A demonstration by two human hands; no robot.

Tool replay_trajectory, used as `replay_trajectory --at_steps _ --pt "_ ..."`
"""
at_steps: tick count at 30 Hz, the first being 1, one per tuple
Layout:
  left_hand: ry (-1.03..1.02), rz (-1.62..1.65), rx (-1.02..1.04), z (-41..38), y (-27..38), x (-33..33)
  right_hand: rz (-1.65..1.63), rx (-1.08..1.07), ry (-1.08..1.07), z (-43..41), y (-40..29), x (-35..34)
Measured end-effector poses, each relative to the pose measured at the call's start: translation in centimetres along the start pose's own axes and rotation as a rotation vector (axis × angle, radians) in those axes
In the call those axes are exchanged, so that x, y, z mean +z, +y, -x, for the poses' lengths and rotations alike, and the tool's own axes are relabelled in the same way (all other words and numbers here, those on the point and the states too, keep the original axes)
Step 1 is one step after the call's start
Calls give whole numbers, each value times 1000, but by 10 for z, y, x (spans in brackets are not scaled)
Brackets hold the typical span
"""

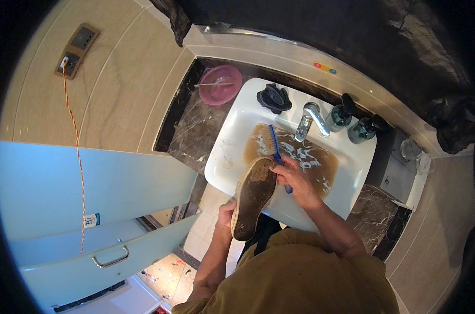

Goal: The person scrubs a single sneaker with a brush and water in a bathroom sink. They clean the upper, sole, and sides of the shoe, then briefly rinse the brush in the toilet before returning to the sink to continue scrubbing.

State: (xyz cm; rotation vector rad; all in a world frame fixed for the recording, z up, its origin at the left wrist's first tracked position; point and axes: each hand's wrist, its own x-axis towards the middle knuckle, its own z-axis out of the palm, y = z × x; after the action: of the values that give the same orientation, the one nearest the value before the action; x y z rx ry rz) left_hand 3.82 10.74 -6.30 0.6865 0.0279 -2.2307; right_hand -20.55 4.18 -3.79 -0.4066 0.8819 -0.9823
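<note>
My left hand (226, 215) grips a shoe (253, 200) by its pale edge, near the lower end. The shoe's dark inner or under face is turned up towards me; a brown, dirt-like patch covers its upper end. My right hand (296, 178) is closed round the handle of a blue scrubbing brush (274, 143), whose pale bristles point left. The right thumb and fingertips touch the shoe's upper right edge. Both things are over the near side of a white washbasin (218, 168). Brown water with streaks of foam (316, 163) lies in the basin.
A chrome faucet (310, 119) stands at the basin's back, with a crumpled dark cloth (274, 98) to its left. Two pump bottles (339, 117) stand to the right. A pink bowl (218, 88) holding a thin stick sits on the marble counter (198, 133). A glass door (112, 257) is at lower left.
</note>
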Motion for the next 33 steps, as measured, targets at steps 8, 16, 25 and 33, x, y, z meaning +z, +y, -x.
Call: replay_trajectory --at_steps 8,16,25,33 --pt "275 48 -89 -5 0 20 -92 42 -24 -14 23 -26" --pt "294 -58 -165 -7 2 1 -63 20 36 -17 38 -32" --pt "39 38 -96 -6 2 4 47 -151 36 1 12 -17" --pt "106 -23 -39 14 0 6 17 -130 13 23 12 -27"
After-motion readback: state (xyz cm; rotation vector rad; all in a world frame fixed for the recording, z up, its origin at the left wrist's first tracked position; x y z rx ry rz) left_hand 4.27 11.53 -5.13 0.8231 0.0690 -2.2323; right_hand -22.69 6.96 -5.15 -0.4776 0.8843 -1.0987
